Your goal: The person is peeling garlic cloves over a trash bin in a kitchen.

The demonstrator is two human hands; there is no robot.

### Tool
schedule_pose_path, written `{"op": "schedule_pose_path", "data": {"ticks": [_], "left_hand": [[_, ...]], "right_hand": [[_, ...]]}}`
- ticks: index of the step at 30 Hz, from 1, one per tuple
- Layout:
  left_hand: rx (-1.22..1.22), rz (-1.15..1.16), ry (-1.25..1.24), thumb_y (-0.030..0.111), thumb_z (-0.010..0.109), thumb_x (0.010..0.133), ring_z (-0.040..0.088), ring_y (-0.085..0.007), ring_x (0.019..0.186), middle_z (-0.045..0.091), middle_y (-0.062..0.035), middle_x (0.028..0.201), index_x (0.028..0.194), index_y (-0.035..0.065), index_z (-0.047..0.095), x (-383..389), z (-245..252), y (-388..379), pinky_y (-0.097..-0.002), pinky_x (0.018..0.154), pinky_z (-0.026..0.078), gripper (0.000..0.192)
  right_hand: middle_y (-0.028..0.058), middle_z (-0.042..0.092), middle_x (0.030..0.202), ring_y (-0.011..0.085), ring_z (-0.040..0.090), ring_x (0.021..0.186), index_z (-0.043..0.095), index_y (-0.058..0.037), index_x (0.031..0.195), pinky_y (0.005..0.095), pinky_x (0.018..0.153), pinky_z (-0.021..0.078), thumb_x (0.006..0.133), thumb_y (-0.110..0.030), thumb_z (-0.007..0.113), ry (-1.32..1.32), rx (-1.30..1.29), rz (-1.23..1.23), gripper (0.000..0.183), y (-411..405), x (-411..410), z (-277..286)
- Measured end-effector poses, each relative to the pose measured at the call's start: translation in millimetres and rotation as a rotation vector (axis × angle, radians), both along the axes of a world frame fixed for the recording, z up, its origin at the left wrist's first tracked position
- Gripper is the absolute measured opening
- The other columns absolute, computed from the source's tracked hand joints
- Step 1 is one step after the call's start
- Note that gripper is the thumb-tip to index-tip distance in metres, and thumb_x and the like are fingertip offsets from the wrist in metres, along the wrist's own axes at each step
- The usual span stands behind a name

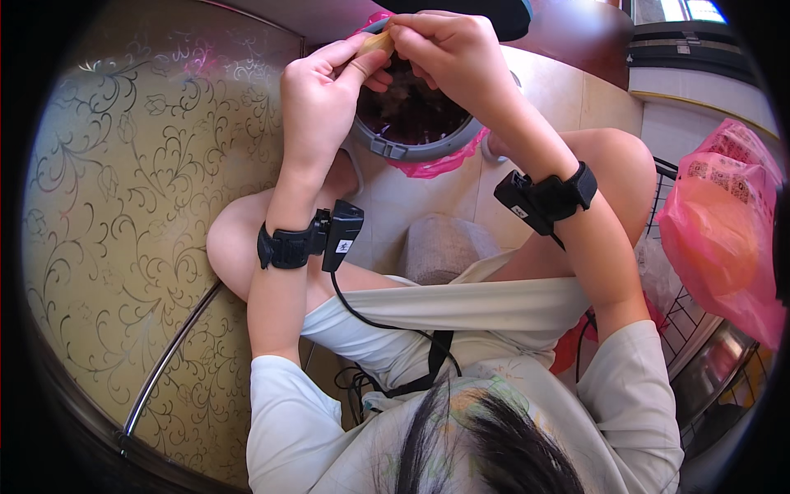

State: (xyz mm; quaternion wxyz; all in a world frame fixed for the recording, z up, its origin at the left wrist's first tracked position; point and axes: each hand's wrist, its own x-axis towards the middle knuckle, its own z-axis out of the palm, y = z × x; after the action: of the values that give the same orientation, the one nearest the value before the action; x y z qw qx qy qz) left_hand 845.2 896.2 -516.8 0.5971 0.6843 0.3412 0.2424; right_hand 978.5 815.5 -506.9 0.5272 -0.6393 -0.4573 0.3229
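Between the fingertips of both hands is a small, pale yellow piece [378, 43], perhaps a vegetable; its exact kind is unclear. My left hand [324, 83] holds its lower left part between thumb and fingers. At its upper right end, my right hand [457, 52] pinches it, the fingertips partly hiding it. Directly below both hands stands a round bin with a grey rim [404, 151], lined with a pink plastic bag [432, 168]. Dark, wet-looking contents [413, 114] lie inside the bin.
A patterned cabinet panel [142, 185] rises on the left. To the right, a pink plastic bag holding something orange [719, 234] sits by a black wire rack [679, 315]. Black trackers [342, 238] are strapped to both forearms, with cables. A grey padded block [447, 247] lies between the legs.
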Motion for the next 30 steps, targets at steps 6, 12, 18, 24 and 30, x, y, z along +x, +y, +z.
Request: {"op": "schedule_pose_path", "data": {"ticks": [6, 12, 18, 24, 30], "left_hand": [[-0.078, -0.004, -0.094, 0.008, 0.059, 0.083, 0.062, -0.0165, 0.070, 0.063, -0.0134, 0.087, 0.104, -0.0047, 0.059, -1.8, 16.3, 8.2, -0.0257, 0.067, 0.052, 0.024], [-0.136, -0.051, -0.185, 0.005, 0.061, 0.080, 0.061, -0.0139, 0.075, 0.063, -0.0118, 0.090, 0.106, -0.0033, 0.059, 0.3, 2.6, 8.9, -0.0251, 0.070, 0.051, 0.027], [-0.133, -0.052, -0.080, 0.005, 0.063, 0.079, 0.060, -0.0123, 0.079, 0.063, -0.0093, 0.095, 0.106, -0.0031, 0.059, -1.3, -2.0, 11.5, -0.0252, 0.073, 0.050, 0.029], [-0.167, -0.022, -0.002, 0.006, 0.064, 0.078, 0.061, -0.0132, 0.079, 0.064, -0.0108, 0.094, 0.106, -0.0033, 0.059, 1.4, -2.4, 8.3, -0.0245, 0.073, 0.050, 0.029], [-0.193, 0.033, 0.036, 0.004, 0.064, 0.077, 0.061, -0.0124, 0.073, 0.065, -0.0094, 0.086, 0.103, -0.0033, 0.061, 2.9, -2.3, 5.2, -0.0231, 0.070, 0.050, 0.026]], "right_hand": [[0.0086, 0.058, 0.062, 0.0171, 0.052, 0.049, 0.065, 0.0015, 0.081, 0.0267, 0.048, 0.0414, 0.080, -0.016, 0.059, 0.284, -0.145, -0.060, 0.018, 0.2, 10.1, -27.5], [0.0171, 0.062, 0.065, 0.0263, 0.061, 0.054, 0.067, 0.0000, 0.074, 0.0336, 0.058, 0.0491, 0.076, -0.023, 0.062, -0.211, -0.427, -0.065, 0.024, -0.7, 3.6, -30.6], [0.0134, 0.062, 0.068, 0.0215, 0.059, 0.060, 0.067, -0.0022, 0.083, 0.0296, 0.060, 0.0479, 0.077, -0.023, 0.062, -0.150, -0.150, -0.164, 0.022, -1.6, 10.7, -37.4], [0.0113, 0.061, 0.071, 0.0164, 0.058, 0.061, 0.064, -0.0011, 0.086, 0.0263, 0.058, 0.0458, 0.075, -0.010, 0.063, 0.121, 0.035, -0.217, 0.014, 3.4, 0.5, -25.2], [0.0122, 0.060, 0.074, 0.0215, 0.061, 0.068, 0.062, 0.0007, 0.083, 0.0270, 0.061, 0.0466, 0.074, -0.002, 0.063, -0.265, 0.206, -0.121, 0.009, -4.7, 1.2, 3.5]]}}
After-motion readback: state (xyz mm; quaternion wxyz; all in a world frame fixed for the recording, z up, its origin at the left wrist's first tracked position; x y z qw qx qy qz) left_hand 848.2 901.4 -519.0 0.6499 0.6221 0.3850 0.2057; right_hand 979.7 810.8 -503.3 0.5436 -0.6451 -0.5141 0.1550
